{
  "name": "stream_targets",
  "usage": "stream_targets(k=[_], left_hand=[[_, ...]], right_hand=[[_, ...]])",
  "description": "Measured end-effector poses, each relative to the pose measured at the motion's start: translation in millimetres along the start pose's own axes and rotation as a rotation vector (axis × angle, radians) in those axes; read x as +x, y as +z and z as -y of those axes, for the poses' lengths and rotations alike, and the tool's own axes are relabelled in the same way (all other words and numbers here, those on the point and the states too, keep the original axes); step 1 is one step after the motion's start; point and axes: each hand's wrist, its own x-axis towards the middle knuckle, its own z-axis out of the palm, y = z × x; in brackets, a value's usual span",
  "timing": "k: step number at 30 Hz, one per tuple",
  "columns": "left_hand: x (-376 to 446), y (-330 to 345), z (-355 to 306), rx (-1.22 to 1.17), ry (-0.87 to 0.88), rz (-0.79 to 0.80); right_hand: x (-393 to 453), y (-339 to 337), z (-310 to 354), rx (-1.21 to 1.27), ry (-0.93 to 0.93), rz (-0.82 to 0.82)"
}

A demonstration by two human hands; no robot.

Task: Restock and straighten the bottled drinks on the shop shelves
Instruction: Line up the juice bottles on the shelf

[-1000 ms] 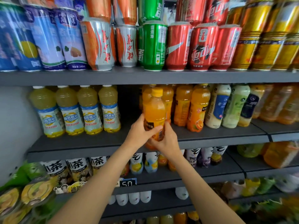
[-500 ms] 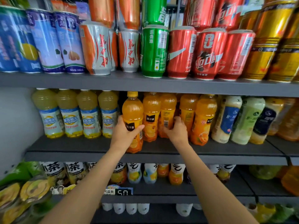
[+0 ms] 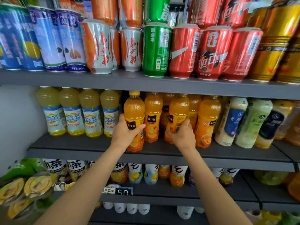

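Now the left hand point(image 3: 125, 133) wraps its curled fingers around an orange juice bottle point(image 3: 134, 120) standing at the middle shelf point(image 3: 81, 144) front, while the right hand point(image 3: 184, 135) grips a neighbouring orange juice bottle point(image 3: 177, 116) in the row

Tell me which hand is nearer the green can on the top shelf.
Right, narrowly. The right hand grips an orange juice bottle below and slightly right of the green can; the left hand grips another orange bottle farther below-left.
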Motion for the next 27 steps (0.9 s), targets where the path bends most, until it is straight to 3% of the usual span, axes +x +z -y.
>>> stream_targets(k=[7,18,27], left_hand=[[-0.1,-0.9,-1.7,-0.004,0.004,0.009],[2.6,0.9,4.6,-0.026,0.03,0.009],[1.0,4.6,4.4,-0.013,0.045,-0.026]], right_hand=[[-2.5,14.5,5.9,-0.121,0.027,-0.065],[13.8,-1.6,-6.1,0.16,-0.118,0.206],[3.5,14.1,-10.7,0.122,-0.087,0.218]])
